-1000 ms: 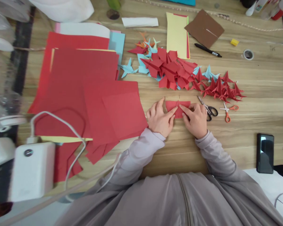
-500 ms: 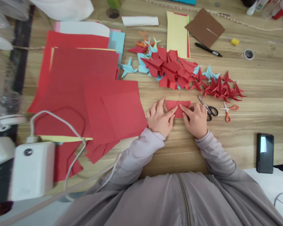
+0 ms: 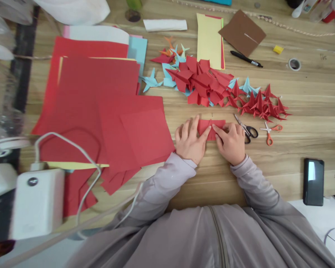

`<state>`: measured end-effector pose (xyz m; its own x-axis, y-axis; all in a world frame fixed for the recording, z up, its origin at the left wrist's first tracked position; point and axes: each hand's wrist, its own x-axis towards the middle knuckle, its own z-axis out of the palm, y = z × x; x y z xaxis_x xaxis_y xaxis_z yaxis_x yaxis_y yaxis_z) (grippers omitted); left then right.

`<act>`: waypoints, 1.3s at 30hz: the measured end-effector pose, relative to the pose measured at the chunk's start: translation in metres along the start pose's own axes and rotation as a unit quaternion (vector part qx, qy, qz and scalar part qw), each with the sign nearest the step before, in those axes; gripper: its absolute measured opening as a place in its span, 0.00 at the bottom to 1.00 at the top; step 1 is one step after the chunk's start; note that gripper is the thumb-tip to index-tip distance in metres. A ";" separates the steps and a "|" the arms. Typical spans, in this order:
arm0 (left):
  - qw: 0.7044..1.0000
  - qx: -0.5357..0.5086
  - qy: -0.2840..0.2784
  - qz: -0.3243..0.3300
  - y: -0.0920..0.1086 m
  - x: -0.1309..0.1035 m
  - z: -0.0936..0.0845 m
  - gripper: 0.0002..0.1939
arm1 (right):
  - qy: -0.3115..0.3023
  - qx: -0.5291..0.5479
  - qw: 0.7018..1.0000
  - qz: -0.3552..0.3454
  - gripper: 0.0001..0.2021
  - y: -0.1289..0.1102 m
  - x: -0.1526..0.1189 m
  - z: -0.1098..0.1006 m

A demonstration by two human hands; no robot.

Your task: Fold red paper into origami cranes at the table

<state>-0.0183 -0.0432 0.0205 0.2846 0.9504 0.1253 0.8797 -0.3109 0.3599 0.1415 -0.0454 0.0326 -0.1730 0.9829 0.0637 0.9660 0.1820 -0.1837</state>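
Note:
A small folded piece of red paper (image 3: pixel 218 126) lies flat on the wooden table in front of me, with a crease line down its middle. My left hand (image 3: pixel 190 141) rests on its left part, open, fingers spread and the thumb touching near the crease. From the other side my right hand (image 3: pixel 231 143) presses the paper, its index fingertip at the crease and the other fingers curled. Part of the paper is hidden beneath both hands. Just beyond the right hand lie black-handled scissors (image 3: pixel 249 131), and beside them smaller orange-handled scissors (image 3: pixel 269 132).
Folded red paper shapes (image 3: pixel 201 80) and light-blue ones (image 3: pixel 152 80) are heaped behind the hands. Red sheets (image 3: pixel 145 134) spread out at left, near a white power bank (image 3: pixel 40 203) with a cable. A phone (image 3: pixel 313 181) lies at right; a black pen (image 3: pixel 246 58) lies farther back.
My left hand has shifted slightly, its fingers now spread flatter over the paper's left end. The right hand stays almost in place at the crease.

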 end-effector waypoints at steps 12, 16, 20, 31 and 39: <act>0.994 -0.006 -0.034 0.100 -0.002 0.006 0.005 0.25 | 0.006 -0.009 1.000 -0.012 0.19 0.000 0.000 -0.001; 0.992 0.001 -0.037 0.123 -0.003 0.009 0.007 0.25 | 0.007 -0.015 1.000 -0.013 0.19 0.001 0.001 0.000; 0.990 0.013 -0.048 0.133 -0.005 0.012 0.007 0.25 | 0.012 -0.007 1.000 -0.007 0.18 0.002 0.001 0.001; 0.989 0.039 -0.039 0.139 -0.005 0.016 0.011 0.25 | 0.018 -0.034 0.999 -0.010 0.19 0.007 -0.003 0.007; 0.989 0.038 -0.034 0.137 -0.005 0.018 0.012 0.25 | 0.028 -0.034 0.996 -0.081 0.19 0.014 -0.014 0.005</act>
<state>-0.0136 -0.0244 0.0101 0.5388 0.8297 0.1458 0.7911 -0.5579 0.2510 0.1561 -0.0567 0.0240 -0.3183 0.9372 0.1428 0.9374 0.3336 -0.1001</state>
